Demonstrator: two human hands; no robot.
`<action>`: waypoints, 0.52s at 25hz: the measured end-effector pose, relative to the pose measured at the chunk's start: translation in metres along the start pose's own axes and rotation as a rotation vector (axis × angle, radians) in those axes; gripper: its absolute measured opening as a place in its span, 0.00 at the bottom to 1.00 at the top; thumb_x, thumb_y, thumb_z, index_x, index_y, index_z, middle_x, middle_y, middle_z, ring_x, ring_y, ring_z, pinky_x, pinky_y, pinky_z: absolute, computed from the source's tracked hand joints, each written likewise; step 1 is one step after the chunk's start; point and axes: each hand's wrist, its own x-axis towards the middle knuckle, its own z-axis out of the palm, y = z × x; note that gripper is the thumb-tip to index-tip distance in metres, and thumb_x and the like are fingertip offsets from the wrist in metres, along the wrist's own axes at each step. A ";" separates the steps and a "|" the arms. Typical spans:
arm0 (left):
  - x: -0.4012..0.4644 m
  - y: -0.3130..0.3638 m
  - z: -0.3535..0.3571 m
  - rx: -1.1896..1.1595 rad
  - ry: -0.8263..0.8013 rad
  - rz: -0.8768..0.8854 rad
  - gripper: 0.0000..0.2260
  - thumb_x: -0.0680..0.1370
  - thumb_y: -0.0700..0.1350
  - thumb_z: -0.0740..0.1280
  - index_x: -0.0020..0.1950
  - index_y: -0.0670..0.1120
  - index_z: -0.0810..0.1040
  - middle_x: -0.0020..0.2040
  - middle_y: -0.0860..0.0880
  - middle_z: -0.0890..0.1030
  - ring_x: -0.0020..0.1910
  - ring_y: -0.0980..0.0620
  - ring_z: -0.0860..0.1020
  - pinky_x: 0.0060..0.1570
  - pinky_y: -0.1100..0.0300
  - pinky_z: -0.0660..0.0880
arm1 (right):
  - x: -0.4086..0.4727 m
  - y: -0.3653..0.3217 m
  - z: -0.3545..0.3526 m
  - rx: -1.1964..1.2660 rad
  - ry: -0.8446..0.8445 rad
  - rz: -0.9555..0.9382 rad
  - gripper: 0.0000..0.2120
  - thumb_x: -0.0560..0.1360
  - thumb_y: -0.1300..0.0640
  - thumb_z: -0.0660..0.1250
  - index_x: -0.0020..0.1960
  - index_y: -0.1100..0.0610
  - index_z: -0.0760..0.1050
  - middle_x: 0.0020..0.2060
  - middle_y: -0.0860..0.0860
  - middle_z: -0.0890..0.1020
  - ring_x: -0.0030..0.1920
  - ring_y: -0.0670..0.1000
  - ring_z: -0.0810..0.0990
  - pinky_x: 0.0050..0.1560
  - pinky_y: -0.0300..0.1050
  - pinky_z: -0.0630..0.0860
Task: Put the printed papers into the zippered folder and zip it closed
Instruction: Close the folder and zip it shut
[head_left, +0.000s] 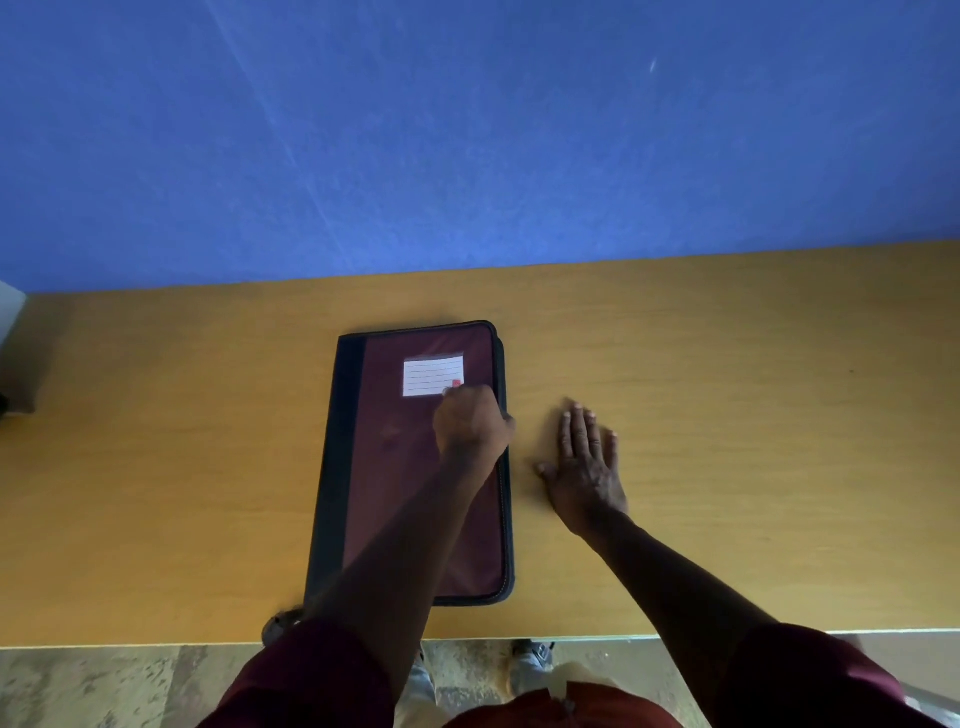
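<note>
While the person stands at the near edge of the table (727, 332), both forearms reach forward from maroon sleeves (311, 675) over the wooden surface. Shoes (530, 662) show on the floor just below the near table edge. The zippered folder (395, 467), maroon with a dark spine strip along its left side, lies flat and closed on the table, its long axis running near to far and its near end close to the table edge. The left forearm crosses diagonally above the folder from near left toward far right. The left hand (470, 423) is clenched, fingers curled under, at the folder's right edge, about two thirds of the way toward the far end; whether it pinches the zip pull there cannot be told, since the fingertips are hidden. The right hand (587, 462) lies flat on the bare table just right of the folder, palm down, fingers straight and slightly spread, pointing away, thumb angled toward the folder but apart from it; it grasps nothing. Just beyond the left knuckles, a white lined label (432, 375) sits on the folder's cover. Beyond the table's far edge rises a blue wall (467, 130).
</note>
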 end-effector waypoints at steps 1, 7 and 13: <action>0.001 0.001 0.005 0.020 -0.011 -0.006 0.13 0.75 0.52 0.69 0.50 0.42 0.81 0.48 0.42 0.82 0.47 0.45 0.80 0.35 0.57 0.71 | 0.000 0.000 0.000 -0.001 0.000 -0.002 0.38 0.81 0.39 0.49 0.78 0.56 0.33 0.78 0.55 0.34 0.78 0.55 0.33 0.76 0.57 0.36; 0.006 0.005 0.027 0.178 -0.098 -0.011 0.18 0.78 0.50 0.65 0.62 0.40 0.79 0.62 0.35 0.79 0.59 0.38 0.79 0.52 0.47 0.80 | 0.000 0.000 0.003 -0.005 0.005 0.000 0.40 0.80 0.39 0.52 0.79 0.57 0.34 0.78 0.55 0.34 0.78 0.56 0.33 0.77 0.58 0.38; 0.003 -0.001 0.034 0.197 -0.116 -0.030 0.31 0.79 0.58 0.64 0.72 0.34 0.69 0.71 0.31 0.70 0.60 0.35 0.78 0.55 0.49 0.78 | -0.001 0.000 0.001 0.004 0.012 -0.001 0.39 0.80 0.40 0.53 0.79 0.58 0.35 0.78 0.56 0.36 0.78 0.57 0.35 0.77 0.59 0.39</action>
